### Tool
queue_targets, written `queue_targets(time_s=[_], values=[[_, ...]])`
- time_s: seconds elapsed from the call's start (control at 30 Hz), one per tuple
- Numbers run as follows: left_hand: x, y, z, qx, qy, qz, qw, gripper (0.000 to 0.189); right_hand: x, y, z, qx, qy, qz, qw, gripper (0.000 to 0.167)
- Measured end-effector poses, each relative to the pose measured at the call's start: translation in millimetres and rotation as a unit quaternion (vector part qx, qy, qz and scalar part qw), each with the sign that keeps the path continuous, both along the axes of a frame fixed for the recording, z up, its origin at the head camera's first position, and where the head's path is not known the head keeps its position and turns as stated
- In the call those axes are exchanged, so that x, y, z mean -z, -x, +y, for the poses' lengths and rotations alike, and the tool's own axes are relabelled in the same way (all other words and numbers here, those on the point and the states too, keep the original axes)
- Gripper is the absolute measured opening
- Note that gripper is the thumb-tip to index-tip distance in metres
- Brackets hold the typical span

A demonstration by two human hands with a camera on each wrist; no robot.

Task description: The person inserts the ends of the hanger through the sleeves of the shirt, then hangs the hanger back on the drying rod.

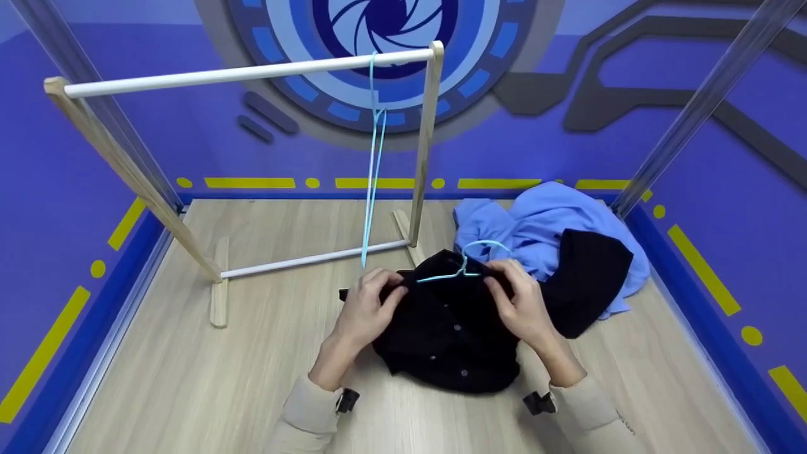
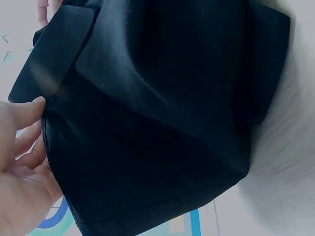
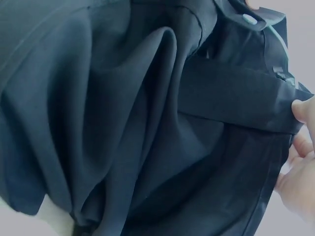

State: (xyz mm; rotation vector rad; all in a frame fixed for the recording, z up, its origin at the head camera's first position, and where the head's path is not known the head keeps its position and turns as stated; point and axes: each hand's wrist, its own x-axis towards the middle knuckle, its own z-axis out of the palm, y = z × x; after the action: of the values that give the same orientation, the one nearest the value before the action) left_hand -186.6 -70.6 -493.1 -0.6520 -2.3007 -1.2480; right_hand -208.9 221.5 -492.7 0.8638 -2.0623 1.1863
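A black buttoned shirt (image 1: 441, 340) is held up above the floor, bunched and facing me with its buttons low. The light blue hanger (image 1: 464, 268) sits in its neck opening, the hook rising above the fabric; the rest is hidden inside. My left hand (image 1: 372, 306) pinches the shirt's edge left of the hanger, and the left wrist view shows the thumb on the black cloth (image 2: 147, 128). My right hand (image 1: 520, 302) pinches the opposite edge close to the hanger. In the right wrist view, the thumb presses on a folded band of the shirt (image 3: 236, 98).
A wooden rack (image 1: 423, 145) with a white top bar (image 1: 220, 75) stands at the back left. More light blue hangers (image 1: 372, 183) hang near its right end. Blue cloth (image 1: 567, 208) lies heaped at the back right, with a black sleeve (image 1: 589, 277) over it. Blue walls enclose the space.
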Motion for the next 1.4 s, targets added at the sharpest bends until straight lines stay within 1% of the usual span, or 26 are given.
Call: queue_targets(time_s=[0.17, 0.3, 0.47, 0.63, 0.8, 0.93, 1.13, 1.4], values=[[0.2, -1.8, -1.3, -0.017, 0.007, -0.021, 0.9996, 0.010, 3.3, -1.2, 6.4, 0.010, -0.003, -0.004, 0.9999, 0.029], [1.6, -2.2, -1.8, -0.018, 0.004, -0.028, 0.9995, 0.010, 6.0, -2.7, 10.4, 0.017, -0.011, -0.017, 0.9997, 0.028], [3.1, -2.1, -3.2, -0.012, 0.001, -0.027, 0.9996, 0.013, 9.4, -3.4, 13.5, 0.027, -0.020, -0.030, 0.9990, 0.029], [5.5, -2.2, -6.1, -0.009, 0.004, -0.017, 0.9998, 0.011, 11.9, -3.6, 14.7, 0.029, -0.027, -0.032, 0.9987, 0.031], [8.1, -3.2, -9.6, -0.013, 0.009, -0.012, 0.9998, 0.010, 13.9, -4.1, 15.6, 0.023, -0.034, -0.041, 0.9983, 0.032], [9.4, -4.5, -12.1, -0.017, 0.011, -0.009, 0.9998, 0.010, 16.5, -3.9, 17.9, 0.025, -0.043, -0.054, 0.9973, 0.030], [9.7, -6.7, -15.8, -0.028, 0.011, -0.015, 0.9994, 0.010, 19.7, -3.6, 21.3, 0.031, -0.058, -0.062, 0.9959, 0.025], [13.7, -3.9, -22.7, -0.037, 0.000, -0.019, 0.9991, 0.008, 21.4, -1.7, 22.8, 0.023, -0.071, -0.060, 0.9954, 0.025]])
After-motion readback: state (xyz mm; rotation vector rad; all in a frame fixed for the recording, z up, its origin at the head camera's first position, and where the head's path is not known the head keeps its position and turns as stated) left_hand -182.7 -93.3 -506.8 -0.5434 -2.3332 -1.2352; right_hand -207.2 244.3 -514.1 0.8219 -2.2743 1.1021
